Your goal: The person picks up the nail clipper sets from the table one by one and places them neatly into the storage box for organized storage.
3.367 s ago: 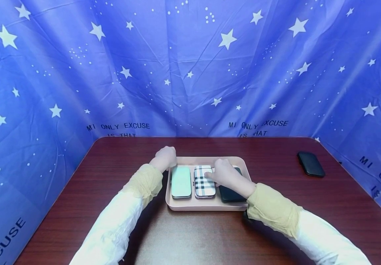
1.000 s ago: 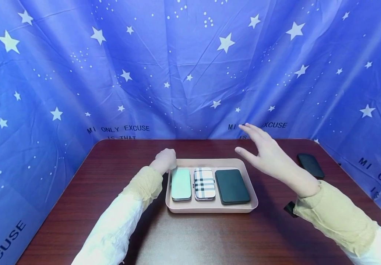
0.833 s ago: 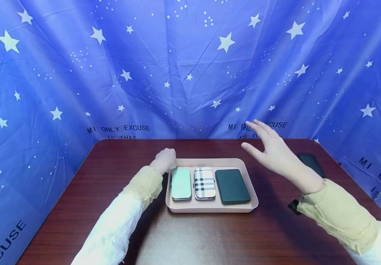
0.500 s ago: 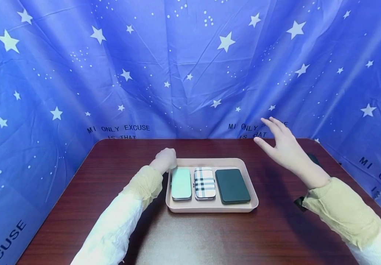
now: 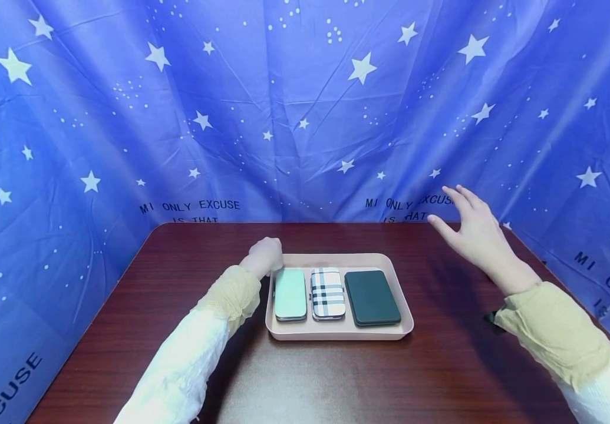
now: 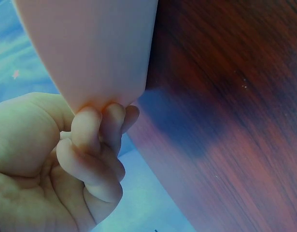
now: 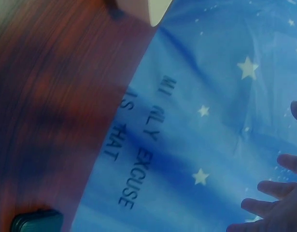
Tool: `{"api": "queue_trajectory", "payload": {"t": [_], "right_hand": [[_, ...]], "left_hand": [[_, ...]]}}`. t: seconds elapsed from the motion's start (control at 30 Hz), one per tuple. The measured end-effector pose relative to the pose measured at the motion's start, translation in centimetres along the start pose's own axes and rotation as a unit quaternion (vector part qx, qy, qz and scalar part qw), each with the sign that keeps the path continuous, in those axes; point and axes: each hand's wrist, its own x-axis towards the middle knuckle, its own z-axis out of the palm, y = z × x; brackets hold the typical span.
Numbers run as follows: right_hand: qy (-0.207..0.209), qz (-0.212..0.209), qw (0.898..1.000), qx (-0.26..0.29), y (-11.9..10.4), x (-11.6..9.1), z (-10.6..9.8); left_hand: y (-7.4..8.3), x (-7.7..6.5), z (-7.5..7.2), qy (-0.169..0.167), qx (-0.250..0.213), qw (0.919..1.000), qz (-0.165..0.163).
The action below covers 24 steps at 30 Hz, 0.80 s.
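My left hand (image 5: 266, 257) grips the back left corner of a pale pink tray (image 5: 339, 336). In the left wrist view its curled fingers (image 6: 85, 126) press against the tray's outer wall (image 6: 97, 48). Three flat cases lie side by side in the tray: a mint green case (image 5: 290, 294), a black-and-white plaid case (image 5: 328, 294) and a wider dark green case (image 5: 372, 297). Right of the tray, my right hand (image 5: 477, 235) is in the air with fingers spread, holding nothing. Only its fingertips and some fingers (image 7: 278, 193) show in the right wrist view.
A dark case (image 7: 38, 222) lies on the table near its far edge in the right wrist view; the right hand hides it from the head view. Part of a small dark object (image 5: 494, 321) shows beside the right cuff. A blue star-printed curtain (image 5: 283, 118) surrounds the table (image 5: 283, 383).
My right hand has left the dark green case in the tray, lifted with fingers spread, and moved rightward, covering the dark case on the table. The left hand has stayed on the tray.
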Motion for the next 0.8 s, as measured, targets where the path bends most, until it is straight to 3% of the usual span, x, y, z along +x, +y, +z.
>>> {"api": "queue_trajectory", "payload": {"t": [0.8], "right_hand": [[-0.045,0.126,0.99,-0.038,7.4,-0.4,0.5]], "left_hand": [[-0.1,0.0,0.1,-0.001,0.001,1.0,0.003]]}}
